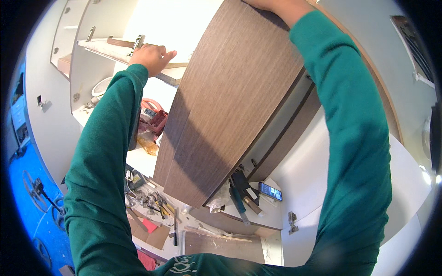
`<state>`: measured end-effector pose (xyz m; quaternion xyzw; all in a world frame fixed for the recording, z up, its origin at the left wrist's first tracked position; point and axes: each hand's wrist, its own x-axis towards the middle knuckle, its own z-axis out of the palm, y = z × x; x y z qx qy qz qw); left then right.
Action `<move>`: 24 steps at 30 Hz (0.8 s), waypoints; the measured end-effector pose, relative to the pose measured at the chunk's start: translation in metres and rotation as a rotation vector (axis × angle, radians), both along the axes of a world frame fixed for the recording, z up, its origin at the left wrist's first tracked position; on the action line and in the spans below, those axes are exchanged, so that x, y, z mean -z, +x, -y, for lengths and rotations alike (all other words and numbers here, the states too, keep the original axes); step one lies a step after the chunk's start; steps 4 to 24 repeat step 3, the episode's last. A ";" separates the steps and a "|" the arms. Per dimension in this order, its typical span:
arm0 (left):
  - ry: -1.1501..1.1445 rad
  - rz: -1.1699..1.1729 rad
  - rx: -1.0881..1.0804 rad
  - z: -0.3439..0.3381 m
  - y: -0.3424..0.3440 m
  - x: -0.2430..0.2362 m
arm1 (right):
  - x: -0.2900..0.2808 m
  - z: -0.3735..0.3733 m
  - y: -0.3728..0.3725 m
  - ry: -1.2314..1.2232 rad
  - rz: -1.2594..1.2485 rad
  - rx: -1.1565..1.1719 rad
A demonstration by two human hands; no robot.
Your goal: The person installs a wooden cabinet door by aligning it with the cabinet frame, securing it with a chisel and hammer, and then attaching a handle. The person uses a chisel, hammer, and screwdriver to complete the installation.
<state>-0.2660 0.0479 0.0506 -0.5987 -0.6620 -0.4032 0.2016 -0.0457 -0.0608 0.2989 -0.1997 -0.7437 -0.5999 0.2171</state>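
A long brown wood-grain panel (230, 83), like a cabinet door, stands tilted in front of me. My right hand (278, 8) grips its upper edge, with the fingertips partly cut off by the top of the view. On the left, my left hand (151, 57) is at the front edge of a white shelf (108, 51), its thumb stretched out and its fingers loosely bent. Right beside those fingers a metal hinge (136, 43) sticks up. A curved brown strip (120, 42) lies on the shelf behind.
Below the panel, a bench (159, 239) bears several hand tools (161, 204) and scraps. A phone (270, 191) lies on a white surface near a dark green tool (237, 198). Another hinge (293, 223) is fixed to a white panel at right. Blue floor covering (27, 158) shows at far left.
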 end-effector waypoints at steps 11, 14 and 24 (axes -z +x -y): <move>0.029 0.000 0.022 -0.005 -0.001 0.001 | -0.002 -0.001 0.017 0.015 -0.007 0.023; 0.029 0.000 0.022 -0.005 -0.001 0.001 | -0.002 -0.001 0.017 0.015 -0.007 0.023; 0.029 0.000 0.022 -0.005 -0.001 0.001 | -0.002 -0.001 0.017 0.015 -0.007 0.023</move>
